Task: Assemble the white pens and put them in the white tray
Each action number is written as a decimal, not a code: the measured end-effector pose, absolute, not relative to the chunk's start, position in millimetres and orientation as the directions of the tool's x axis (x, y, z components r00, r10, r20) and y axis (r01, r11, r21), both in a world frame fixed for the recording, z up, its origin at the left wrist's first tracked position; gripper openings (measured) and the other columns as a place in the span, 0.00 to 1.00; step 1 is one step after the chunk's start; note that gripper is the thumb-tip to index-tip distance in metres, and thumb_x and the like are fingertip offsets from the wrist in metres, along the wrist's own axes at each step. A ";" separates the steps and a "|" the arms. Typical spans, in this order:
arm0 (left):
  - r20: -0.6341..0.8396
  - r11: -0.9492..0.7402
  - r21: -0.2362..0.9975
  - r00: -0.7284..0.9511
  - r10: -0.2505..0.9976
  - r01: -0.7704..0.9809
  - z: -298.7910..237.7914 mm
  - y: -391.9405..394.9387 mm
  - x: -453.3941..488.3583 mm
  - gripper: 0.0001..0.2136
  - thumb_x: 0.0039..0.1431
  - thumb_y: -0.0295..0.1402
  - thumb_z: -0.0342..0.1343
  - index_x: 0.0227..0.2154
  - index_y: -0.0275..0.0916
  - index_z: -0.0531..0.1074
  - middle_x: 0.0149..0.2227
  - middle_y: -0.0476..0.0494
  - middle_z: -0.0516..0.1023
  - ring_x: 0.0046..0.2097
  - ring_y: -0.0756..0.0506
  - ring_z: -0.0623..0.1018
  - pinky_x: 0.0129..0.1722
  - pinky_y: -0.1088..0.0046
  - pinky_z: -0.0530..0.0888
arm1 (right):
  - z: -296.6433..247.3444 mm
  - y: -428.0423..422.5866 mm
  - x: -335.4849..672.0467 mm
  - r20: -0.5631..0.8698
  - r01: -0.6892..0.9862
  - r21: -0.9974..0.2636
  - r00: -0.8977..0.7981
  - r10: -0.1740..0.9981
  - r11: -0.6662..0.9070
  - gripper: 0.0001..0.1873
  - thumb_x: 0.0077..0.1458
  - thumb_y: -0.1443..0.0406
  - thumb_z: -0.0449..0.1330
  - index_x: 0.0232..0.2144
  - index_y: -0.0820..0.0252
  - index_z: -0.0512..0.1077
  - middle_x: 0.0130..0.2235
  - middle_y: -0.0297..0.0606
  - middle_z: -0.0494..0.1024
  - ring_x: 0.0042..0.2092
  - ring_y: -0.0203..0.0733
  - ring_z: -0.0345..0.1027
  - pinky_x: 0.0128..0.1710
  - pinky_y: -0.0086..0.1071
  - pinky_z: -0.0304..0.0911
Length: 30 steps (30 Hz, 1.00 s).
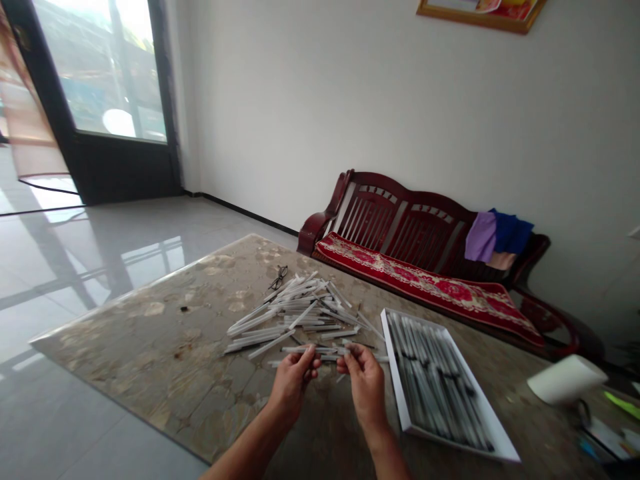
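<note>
Between my two hands lies a slim whitish pen (pixel 327 351), held level just above the table (pixel 200 387). The fingertips of my left hand (pixel 295 377) pinch it on one side. My right hand (pixel 364 377) pinches it near its other end with thumb and forefinger. Beyond my hands spreads a loose pile of thin white and translucent pens (pixel 295 310), some with dark parts. Right of my right hand stands a shallow white box (pixel 397 377) holding rows of similar pens (pixel 435 373) with black parts; this area is blurred.
Dark-framed glasses (pixel 279 277) lie behind the pile. A white paper roll (pixel 567 380) rests at the right, with blurred small items nearby. Beyond the table is a dark red wooden bench (pixel 415 207) with cloths (pixel 500 237) over its back. A glass door (pixel 120 160) is at left.
</note>
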<state>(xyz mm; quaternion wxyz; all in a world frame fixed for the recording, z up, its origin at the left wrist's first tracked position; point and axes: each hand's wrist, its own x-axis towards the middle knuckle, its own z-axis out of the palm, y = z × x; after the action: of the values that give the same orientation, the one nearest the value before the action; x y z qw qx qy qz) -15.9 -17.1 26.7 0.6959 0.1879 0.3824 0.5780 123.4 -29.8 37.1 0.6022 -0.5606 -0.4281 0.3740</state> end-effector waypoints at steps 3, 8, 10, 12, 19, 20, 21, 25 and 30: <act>-0.323 0.276 0.687 0.058 0.945 -0.672 27.7 -19.3 -15.8 0.20 0.33 0.44 0.72 0.24 0.35 0.75 0.20 0.52 0.73 0.22 0.55 0.70 0.22 0.82 0.67 | 34.3 -30.6 123.9 0.137 0.098 -0.989 0.348 0.928 0.109 0.21 0.47 0.50 0.64 0.34 0.61 0.75 0.30 0.38 0.80 0.31 0.43 0.74 0.31 0.33 0.71; -0.298 0.279 0.705 0.085 0.951 -0.652 24.3 -21.8 -12.9 0.19 0.36 0.44 0.71 0.25 0.34 0.75 0.20 0.51 0.74 0.22 0.54 0.70 0.22 0.81 0.66 | 31.0 -32.8 123.1 0.158 0.132 -0.984 0.337 0.928 0.120 0.19 0.47 0.52 0.65 0.34 0.60 0.75 0.30 0.38 0.80 0.29 0.42 0.74 0.31 0.33 0.72; -0.275 0.258 0.738 0.071 0.959 -0.623 22.0 -20.4 -12.0 0.18 0.38 0.44 0.70 0.25 0.34 0.75 0.21 0.51 0.74 0.23 0.53 0.71 0.22 0.80 0.66 | 31.0 -33.1 123.0 0.158 0.129 -0.984 0.318 0.935 0.123 0.19 0.47 0.52 0.65 0.33 0.60 0.76 0.29 0.38 0.80 0.29 0.42 0.74 0.30 0.33 0.72; -0.249 0.235 0.759 0.063 0.967 -0.607 20.2 -17.3 -11.3 0.18 0.39 0.45 0.70 0.26 0.35 0.75 0.21 0.51 0.74 0.23 0.52 0.71 0.22 0.79 0.66 | 31.9 -32.3 123.2 0.140 0.116 -0.987 0.306 0.942 0.109 0.19 0.46 0.51 0.65 0.33 0.60 0.76 0.28 0.38 0.80 0.27 0.42 0.74 0.28 0.33 0.71; -0.143 0.138 0.808 0.038 0.989 -0.573 17.7 -5.8 -5.8 0.18 0.38 0.44 0.70 0.27 0.36 0.75 0.19 0.50 0.75 0.22 0.50 0.73 0.21 0.77 0.68 | 28.1 -25.4 119.8 -0.103 -0.174 -0.984 0.366 0.925 -0.040 0.22 0.39 0.52 0.69 0.32 0.61 0.74 0.24 0.34 0.78 0.24 0.40 0.72 0.22 0.31 0.70; -0.125 0.119 0.821 0.028 0.992 -0.558 17.3 -5.5 -5.1 0.18 0.38 0.44 0.70 0.27 0.36 0.75 0.19 0.50 0.76 0.21 0.49 0.73 0.21 0.76 0.69 | 25.0 -25.1 118.2 -0.140 -0.232 -0.971 0.378 0.915 -0.053 0.22 0.38 0.53 0.70 0.32 0.61 0.74 0.24 0.34 0.78 0.24 0.39 0.72 0.22 0.30 0.69; -0.104 0.098 0.836 0.018 0.994 -0.540 16.8 -5.5 -4.8 0.17 0.39 0.44 0.70 0.27 0.36 0.75 0.18 0.50 0.76 0.21 0.49 0.73 0.21 0.76 0.69 | 21.5 -25.2 116.5 -0.175 -0.286 -0.956 0.387 0.905 -0.063 0.22 0.37 0.54 0.71 0.32 0.61 0.73 0.23 0.33 0.78 0.23 0.38 0.72 0.22 0.29 0.69; -0.030 0.020 0.884 -0.014 0.999 -0.468 14.9 -7.7 -6.7 0.16 0.41 0.44 0.68 0.27 0.37 0.75 0.18 0.51 0.75 0.20 0.49 0.73 0.22 0.75 0.70 | 9.5 -27.3 111.1 -0.315 -0.485 -0.868 0.371 0.873 -0.107 0.20 0.33 0.59 0.73 0.31 0.60 0.74 0.22 0.31 0.78 0.24 0.37 0.72 0.22 0.27 0.68; -0.042 0.027 0.869 -0.021 0.999 -0.493 14.1 -9.5 -8.3 0.16 0.42 0.43 0.68 0.30 0.37 0.75 0.19 0.50 0.77 0.23 0.49 0.74 0.24 0.76 0.71 | 12.0 -29.7 111.4 -0.319 -0.658 -0.749 0.246 0.915 -0.084 0.19 0.35 0.63 0.73 0.32 0.58 0.74 0.26 0.31 0.78 0.27 0.33 0.72 0.25 0.24 0.69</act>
<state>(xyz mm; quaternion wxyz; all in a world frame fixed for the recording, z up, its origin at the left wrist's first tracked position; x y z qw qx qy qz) -8.3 -9.5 14.1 0.6121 0.3393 0.3725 0.6095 111.4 -29.7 12.0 0.6601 -0.4328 -0.1488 0.5956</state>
